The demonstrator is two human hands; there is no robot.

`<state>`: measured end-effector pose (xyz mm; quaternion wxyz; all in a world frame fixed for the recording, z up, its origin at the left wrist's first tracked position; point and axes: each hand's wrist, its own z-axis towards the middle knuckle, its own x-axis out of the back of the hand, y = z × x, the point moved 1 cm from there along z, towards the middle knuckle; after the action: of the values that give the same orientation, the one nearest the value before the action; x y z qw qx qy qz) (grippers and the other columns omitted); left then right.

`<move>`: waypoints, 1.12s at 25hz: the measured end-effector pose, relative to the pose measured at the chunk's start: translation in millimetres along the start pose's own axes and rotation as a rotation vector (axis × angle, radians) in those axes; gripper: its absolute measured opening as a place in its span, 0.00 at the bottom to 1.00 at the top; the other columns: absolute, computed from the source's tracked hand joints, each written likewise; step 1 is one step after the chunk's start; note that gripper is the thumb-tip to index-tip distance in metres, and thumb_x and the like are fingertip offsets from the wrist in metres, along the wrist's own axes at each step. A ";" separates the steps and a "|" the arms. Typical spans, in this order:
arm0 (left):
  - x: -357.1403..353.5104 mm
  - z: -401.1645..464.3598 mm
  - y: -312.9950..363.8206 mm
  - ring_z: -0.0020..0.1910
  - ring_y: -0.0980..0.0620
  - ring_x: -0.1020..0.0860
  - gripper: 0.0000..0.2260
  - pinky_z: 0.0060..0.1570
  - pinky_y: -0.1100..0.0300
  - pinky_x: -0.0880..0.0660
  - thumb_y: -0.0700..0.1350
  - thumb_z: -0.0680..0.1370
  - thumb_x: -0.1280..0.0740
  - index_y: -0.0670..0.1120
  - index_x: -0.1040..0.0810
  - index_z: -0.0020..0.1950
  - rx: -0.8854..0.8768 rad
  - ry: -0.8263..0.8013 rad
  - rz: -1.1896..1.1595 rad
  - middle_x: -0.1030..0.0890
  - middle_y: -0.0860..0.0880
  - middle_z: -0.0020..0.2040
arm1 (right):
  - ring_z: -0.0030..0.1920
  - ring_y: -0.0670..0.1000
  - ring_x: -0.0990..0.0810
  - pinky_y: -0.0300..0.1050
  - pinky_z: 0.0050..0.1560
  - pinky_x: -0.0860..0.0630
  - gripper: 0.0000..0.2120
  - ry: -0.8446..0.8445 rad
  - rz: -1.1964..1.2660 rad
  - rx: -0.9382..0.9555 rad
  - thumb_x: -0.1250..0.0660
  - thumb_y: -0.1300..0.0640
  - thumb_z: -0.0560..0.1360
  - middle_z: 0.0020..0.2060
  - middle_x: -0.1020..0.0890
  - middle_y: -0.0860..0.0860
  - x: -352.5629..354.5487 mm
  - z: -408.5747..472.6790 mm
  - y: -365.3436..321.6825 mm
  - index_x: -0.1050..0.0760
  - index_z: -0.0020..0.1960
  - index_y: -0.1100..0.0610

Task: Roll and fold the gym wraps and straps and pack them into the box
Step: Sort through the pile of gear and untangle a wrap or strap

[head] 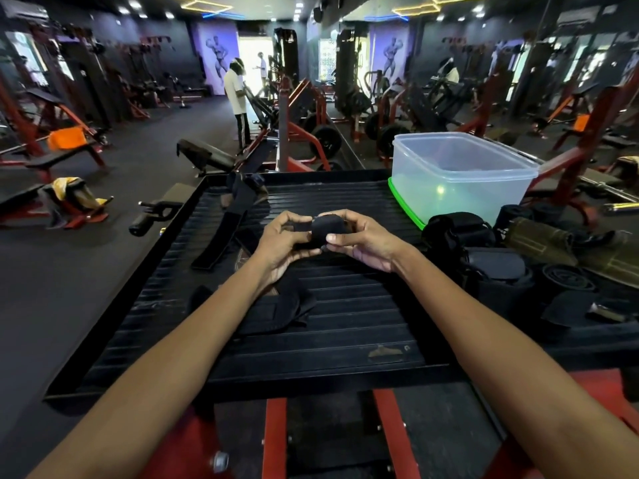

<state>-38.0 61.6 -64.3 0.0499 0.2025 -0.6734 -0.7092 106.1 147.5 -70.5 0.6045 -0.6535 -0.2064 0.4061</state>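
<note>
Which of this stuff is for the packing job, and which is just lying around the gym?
For the job:
- black wrap, gripped by the left hand and right hand
- clear plastic box
- long black strap
- folded black wrap
- pile of wraps by the box

Just lying about:
- orange cloth on a bench
- weight plates
- yellow cloth

Ribbed black platform [345, 340]: clear box [460, 174], straps [224, 226], rolled wraps [539, 240].

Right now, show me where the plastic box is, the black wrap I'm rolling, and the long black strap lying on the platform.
plastic box [463, 174]: head view, on its translucent front wall.
black wrap [326, 227]: head view, on the rolled end between both hands.
long black strap [224, 229]: head view, on its middle stretch.
</note>
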 end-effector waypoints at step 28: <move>-30.4 -19.3 1.1 0.48 0.56 0.22 0.10 0.41 0.65 0.22 0.38 0.74 0.29 0.45 0.27 0.51 -0.389 0.015 0.243 0.23 0.48 0.49 | 0.39 0.49 0.19 0.43 0.36 0.24 0.18 0.653 -0.211 0.250 0.23 0.43 0.65 0.41 0.18 0.52 -24.2 -15.6 0.1 0.25 0.44 0.54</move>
<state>-3.7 53.9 -56.8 0.1781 0.1119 -0.5433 -0.8128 104.1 119.3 -64.7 0.7523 -0.6449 -0.0174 0.1335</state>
